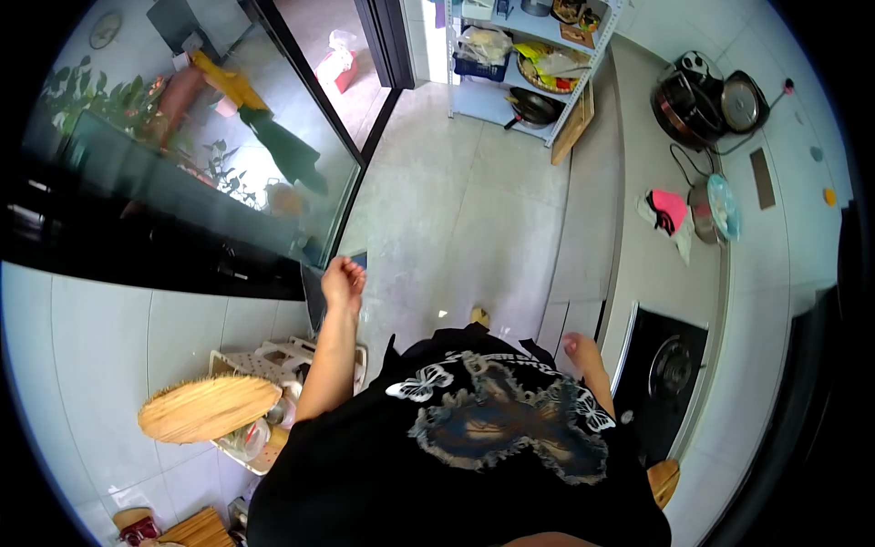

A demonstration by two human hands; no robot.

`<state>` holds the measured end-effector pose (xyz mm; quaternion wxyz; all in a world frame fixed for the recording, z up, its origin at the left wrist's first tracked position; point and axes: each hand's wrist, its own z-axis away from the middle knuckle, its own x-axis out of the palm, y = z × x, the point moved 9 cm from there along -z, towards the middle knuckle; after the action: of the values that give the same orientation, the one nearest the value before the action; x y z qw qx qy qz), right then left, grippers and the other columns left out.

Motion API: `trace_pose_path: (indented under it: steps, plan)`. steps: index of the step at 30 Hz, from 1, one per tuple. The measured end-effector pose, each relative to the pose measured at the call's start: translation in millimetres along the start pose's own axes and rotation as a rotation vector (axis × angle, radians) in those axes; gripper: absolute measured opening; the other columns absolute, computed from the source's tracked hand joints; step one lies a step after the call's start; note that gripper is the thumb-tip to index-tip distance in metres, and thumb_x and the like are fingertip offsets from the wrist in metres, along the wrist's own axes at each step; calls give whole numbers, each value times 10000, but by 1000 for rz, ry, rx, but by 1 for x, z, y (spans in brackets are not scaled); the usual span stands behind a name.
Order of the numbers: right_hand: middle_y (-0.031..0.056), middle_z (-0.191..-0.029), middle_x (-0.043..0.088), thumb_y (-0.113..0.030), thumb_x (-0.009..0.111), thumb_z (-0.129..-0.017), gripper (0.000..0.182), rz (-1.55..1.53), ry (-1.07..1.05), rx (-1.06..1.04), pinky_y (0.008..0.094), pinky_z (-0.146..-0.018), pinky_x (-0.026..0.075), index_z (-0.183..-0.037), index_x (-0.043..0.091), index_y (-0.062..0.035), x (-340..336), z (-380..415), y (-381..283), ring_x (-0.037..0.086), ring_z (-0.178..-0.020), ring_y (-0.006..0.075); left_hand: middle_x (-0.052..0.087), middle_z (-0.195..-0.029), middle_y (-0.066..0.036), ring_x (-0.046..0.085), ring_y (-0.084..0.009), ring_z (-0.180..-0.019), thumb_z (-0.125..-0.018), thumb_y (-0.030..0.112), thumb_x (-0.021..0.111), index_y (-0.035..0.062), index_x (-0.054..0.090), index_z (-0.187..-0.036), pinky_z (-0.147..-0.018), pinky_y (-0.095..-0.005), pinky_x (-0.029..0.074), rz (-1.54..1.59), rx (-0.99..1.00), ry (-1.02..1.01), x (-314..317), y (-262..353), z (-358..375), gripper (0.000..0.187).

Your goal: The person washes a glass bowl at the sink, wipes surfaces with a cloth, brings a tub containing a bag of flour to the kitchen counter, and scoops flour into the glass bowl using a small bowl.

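My left hand [344, 283] hangs in the air in front of my body on the left, above the floor near the glass door. Its fingers curl loosely inward and nothing shows in them. On the other side, my right hand [576, 348] is beside the counter front, close to the edge of the black gas stove [658, 374]. Its fingers are small and blurred, so I cannot make out how they are held. Neither hand appears to touch anything.
A glass sliding door [301, 137] is on the left. Shelves [483, 102] with pans and baskets stand ahead. Along the right, a counter [643, 155] bears a black cooker [684, 109], a pink cloth [668, 210] and a pot [706, 210]. A woven tray [210, 408] leans over a rack.
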<state>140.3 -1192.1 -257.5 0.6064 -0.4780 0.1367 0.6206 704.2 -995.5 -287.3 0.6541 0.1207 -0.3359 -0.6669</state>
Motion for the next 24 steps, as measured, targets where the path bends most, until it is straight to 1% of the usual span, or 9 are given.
trace_pose_path:
  steps: [5, 8, 12, 16, 19, 20, 21, 22, 24]
  plan:
    - [166, -988, 690, -129, 594, -836, 264, 307, -157, -250, 446, -824, 526, -1088, 659, -85, -60, -185, -97, 648, -936, 364, 555, -664, -20, 548, -153, -607, -917, 213, 585, 94, 573, -762, -572, -281, 491, 89, 110, 133, 8, 32, -15, 196]
    - [158, -965, 694, -135, 596, -837, 276, 309, -166, -348, 434, -814, 522, -1102, 657, -86, -75, -276, -160, 653, -926, 345, 566, -695, -15, 551, -160, -638, -924, 227, 567, 106, 571, -770, -589, -296, 492, 222, 5, 217, 5, 19, -40, 197]
    - [154, -928, 702, -162, 596, -864, 294, 30, -281, -371, 389, -759, 528, -1147, 650, -103, -74, -383, -230, 669, -854, 312, 550, -683, -16, 540, -163, -625, -918, 220, 551, 100, 560, -767, -585, -301, 491, 282, -7, 297, 33, 36, -115, 193]
    - [160, -952, 701, -185, 641, -842, 325, 156, -359, -444, 402, -768, 524, -1155, 649, -101, -73, -454, -210, 666, -851, 324, 556, -674, -20, 547, -160, -613, -909, 224, 567, 105, 554, -761, -551, -276, 475, 278, 1, 216, 100, 79, -199, 190]
    - [199, -918, 683, -180, 642, -811, 331, 209, -204, -524, 428, -762, 521, -1134, 669, -109, -106, -495, -165, 657, -846, 345, 558, -645, -30, 548, -163, -570, -919, 202, 566, 93, 556, -759, -507, -284, 465, 261, 43, 66, 179, 115, -265, 193]
    - [176, -960, 691, -186, 683, -796, 345, 293, -362, -173, 427, -816, 516, -1131, 664, -110, -120, -503, -150, 652, -911, 340, 555, -622, -35, 538, -160, -534, -923, 195, 556, 87, 566, -766, -483, -280, 456, 282, 65, 59, 209, 127, -275, 191]
    - [199, -956, 690, -187, 668, -804, 333, 268, -319, -198, 440, -796, 518, -1126, 677, -103, -136, -518, -138, 654, -900, 359, 565, -619, -38, 549, -156, -543, -923, 187, 546, 83, 581, -782, -485, -280, 457, 292, 89, -13, 238, 136, -294, 179]
    - [188, -907, 695, -177, 677, -802, 329, 355, -214, -312, 418, -754, 530, -1122, 680, -99, -150, -531, -128, 668, -837, 326, 584, -665, -50, 582, -181, -617, -929, 169, 565, 73, 582, -784, -590, -305, 520, 211, 99, -67, 271, 148, -303, 175]
    - [188, -945, 695, -208, 712, -799, 345, 220, -429, 41, 426, -776, 528, -1127, 683, -105, -158, -570, -93, 668, -890, 328, 589, -665, -44, 579, -163, -611, -920, 161, 560, 72, 582, -781, -607, -293, 520, 197, 87, -52, 328, 166, -314, 167]
